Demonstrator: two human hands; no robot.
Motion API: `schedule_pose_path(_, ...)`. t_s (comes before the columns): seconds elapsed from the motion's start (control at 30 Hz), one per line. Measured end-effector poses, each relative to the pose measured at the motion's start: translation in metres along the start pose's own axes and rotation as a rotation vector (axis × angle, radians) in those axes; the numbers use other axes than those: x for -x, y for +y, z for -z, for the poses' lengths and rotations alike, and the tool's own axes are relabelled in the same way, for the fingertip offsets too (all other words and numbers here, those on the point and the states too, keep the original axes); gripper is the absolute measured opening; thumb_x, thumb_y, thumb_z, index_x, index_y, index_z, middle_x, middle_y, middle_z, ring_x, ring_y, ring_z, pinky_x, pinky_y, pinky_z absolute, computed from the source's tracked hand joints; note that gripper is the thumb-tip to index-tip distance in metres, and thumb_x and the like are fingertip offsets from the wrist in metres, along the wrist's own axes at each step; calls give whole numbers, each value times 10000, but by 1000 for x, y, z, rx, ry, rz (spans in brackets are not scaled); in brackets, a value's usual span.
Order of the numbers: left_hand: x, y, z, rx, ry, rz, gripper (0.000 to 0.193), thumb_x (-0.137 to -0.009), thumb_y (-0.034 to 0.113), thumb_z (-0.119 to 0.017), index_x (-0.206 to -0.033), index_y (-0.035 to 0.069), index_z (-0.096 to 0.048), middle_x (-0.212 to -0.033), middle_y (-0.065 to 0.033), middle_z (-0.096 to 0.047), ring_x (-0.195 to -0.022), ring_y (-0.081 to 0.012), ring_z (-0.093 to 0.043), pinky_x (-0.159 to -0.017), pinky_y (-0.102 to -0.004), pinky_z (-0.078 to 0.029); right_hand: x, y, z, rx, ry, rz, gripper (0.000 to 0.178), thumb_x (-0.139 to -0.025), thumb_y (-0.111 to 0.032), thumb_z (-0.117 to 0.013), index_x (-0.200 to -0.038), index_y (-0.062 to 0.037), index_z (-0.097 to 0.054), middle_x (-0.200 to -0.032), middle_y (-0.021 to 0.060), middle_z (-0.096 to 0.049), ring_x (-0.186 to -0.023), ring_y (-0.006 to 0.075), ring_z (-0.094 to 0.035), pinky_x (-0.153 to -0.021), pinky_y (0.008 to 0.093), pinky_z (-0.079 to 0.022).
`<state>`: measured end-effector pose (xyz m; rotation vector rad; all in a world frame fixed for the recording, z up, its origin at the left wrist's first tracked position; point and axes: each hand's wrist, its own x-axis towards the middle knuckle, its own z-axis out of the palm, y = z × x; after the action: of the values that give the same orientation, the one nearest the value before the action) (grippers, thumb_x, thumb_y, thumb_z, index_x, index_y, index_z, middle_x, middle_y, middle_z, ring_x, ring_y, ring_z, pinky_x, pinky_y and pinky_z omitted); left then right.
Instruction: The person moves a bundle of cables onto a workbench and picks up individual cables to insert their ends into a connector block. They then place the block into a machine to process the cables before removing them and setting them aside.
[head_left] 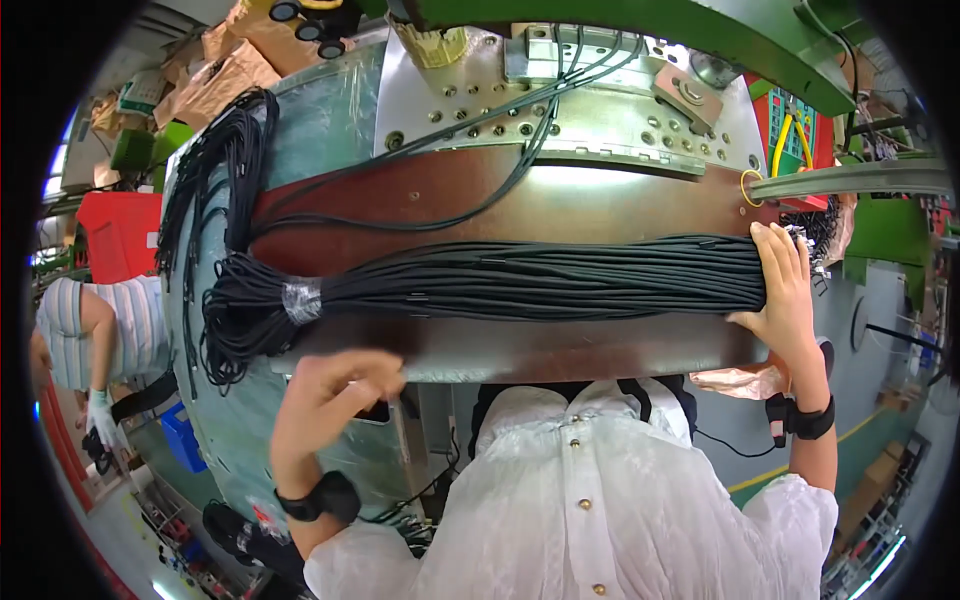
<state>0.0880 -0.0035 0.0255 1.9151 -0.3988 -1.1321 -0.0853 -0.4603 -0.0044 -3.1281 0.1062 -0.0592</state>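
Observation:
A long bundle of black cables (560,278) lies across the brown board in front of me, its strands running side by side. Clear tape (302,300) wraps it near the left end, where the cables fold into loops. At the right end my right hand (785,285) grips the bundle, fingers over the far edge and thumb at the near edge. Small metal terminals (805,245) stick out beyond that hand. My left hand (335,400) is raised near the board's front left edge, apart from the bundle. Its fingers look curled but are blurred by motion, so a hold cannot be made out.
Another black cable coil (240,150) hangs at the table's left. Loose cables run to a metal plate (465,125) with bolt holes at the back. A green machine beam (640,25) crosses above. A grey bar (850,180) enters from the right. A co-worker (110,330) bends at far left.

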Motion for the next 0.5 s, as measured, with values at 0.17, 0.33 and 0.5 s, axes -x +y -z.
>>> schedule_pose_path(0.17,-104,43,-54,-901,583,-676,288,-756,226,-662,-992,62,-636,-922,-53,-636,-808,-215,-582,-718,-288,-448,-41,-12,11,-73,124,165,741,-649,-328,-708,-1284,-56,-441,-1274,113,-484,-1193,305,-431,-1011,494,-268)
schedule_pose_path(0.33,-104,33,-50,-860,438,-632,185,-773,206,-641,-920,94,-638,-785,-47,-610,-710,-212,-545,-646,-335,-418,-73,-34,3,217,-37,-187,606,-768,-384,-611,-1266,-71,-465,-1204,135,-513,-1146,295,-457,-967,461,-322)
schedule_pose_path(0.5,-92,28,-51,-728,499,-492,163,-784,195,-633,-913,97,-637,-758,-57,-603,-721,-222,-550,-660,-331,-423,-101,-39,-8,-3,63,-1,436,-777,-248,-647,-1142,-41,-531,-1062,149,-549,-1017,304,-513,-874,387,-393)
